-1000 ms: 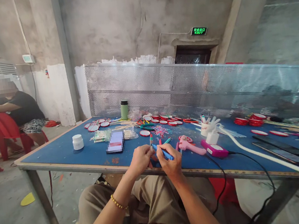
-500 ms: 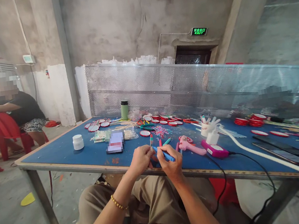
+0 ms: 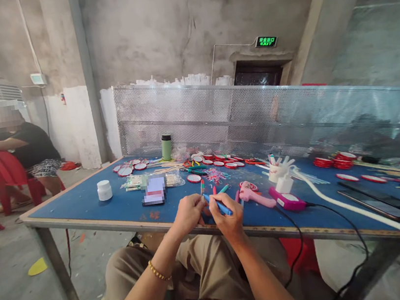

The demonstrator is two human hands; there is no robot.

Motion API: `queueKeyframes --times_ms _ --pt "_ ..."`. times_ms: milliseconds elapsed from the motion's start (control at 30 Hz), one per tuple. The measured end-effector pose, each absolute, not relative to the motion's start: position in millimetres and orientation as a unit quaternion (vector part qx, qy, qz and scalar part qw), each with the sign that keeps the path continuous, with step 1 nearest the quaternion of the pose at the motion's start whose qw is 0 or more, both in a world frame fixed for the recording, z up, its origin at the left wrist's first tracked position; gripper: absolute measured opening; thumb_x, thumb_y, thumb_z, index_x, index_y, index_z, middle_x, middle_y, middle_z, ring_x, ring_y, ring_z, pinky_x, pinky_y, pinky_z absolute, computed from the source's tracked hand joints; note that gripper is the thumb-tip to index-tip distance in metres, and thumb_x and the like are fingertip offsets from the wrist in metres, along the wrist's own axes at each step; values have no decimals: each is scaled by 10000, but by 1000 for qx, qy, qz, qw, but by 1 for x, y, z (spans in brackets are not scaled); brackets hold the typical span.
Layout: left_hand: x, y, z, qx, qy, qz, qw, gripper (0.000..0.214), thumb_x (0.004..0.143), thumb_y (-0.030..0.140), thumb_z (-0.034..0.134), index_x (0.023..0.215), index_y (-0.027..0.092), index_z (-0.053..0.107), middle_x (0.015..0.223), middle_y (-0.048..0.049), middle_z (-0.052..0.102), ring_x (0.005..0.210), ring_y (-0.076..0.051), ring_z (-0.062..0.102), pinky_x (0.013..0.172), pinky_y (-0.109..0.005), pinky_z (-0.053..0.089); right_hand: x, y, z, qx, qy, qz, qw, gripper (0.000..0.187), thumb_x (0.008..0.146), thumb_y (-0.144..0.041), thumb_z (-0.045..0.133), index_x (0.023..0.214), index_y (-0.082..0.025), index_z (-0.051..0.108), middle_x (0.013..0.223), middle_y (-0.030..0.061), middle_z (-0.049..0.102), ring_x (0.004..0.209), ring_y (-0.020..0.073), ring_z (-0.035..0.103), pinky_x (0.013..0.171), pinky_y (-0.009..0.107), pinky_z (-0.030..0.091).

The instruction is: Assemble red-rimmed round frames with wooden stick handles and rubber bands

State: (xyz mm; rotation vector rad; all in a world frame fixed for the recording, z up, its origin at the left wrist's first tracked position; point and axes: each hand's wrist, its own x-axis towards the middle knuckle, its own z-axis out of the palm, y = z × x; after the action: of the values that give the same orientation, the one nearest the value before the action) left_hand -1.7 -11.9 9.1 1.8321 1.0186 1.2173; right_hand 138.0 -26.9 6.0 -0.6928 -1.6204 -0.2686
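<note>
Pinched upright in the fingers of my left hand (image 3: 189, 213) is a thin stick with colour bands (image 3: 202, 186), green and red-orange at its top. My right hand (image 3: 229, 218) is closed round a blue marker pen (image 3: 223, 208), held slanting like a writing tool. Its tip meets the stick by my left fingertips; whether they touch is too small to tell. Just beyond my hands lie a red pen (image 3: 214, 190) and a green pen (image 3: 223, 190) on the blue table (image 3: 94, 222).
To the right are a pink glue gun (image 3: 256, 195), a magenta device (image 3: 287, 200) with a cable, and a white cup of pens (image 3: 274, 173). A phone (image 3: 154, 190) and white jar (image 3: 104, 190) stand left. Red-rimmed discs (image 3: 193, 178) lie behind. A person (image 3: 37, 145) sits far left.
The blue marker pen and my right hand have shifted very slightly left. My left hand and the banded stick look the same.
</note>
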Motion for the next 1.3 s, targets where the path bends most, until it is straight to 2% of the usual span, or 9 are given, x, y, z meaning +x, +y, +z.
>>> queueKeyframes --times_ms 1300 --pt "-2 -12 9 709 394 470 347 300 879 349 465 636 185 528 470 57 545 374 -111 556 452 -202 370 139 -28 6 -303 -711 -114 624 134 891 -157 564 771 -189 614 657 -15 616 581 106 573 606 223 460"
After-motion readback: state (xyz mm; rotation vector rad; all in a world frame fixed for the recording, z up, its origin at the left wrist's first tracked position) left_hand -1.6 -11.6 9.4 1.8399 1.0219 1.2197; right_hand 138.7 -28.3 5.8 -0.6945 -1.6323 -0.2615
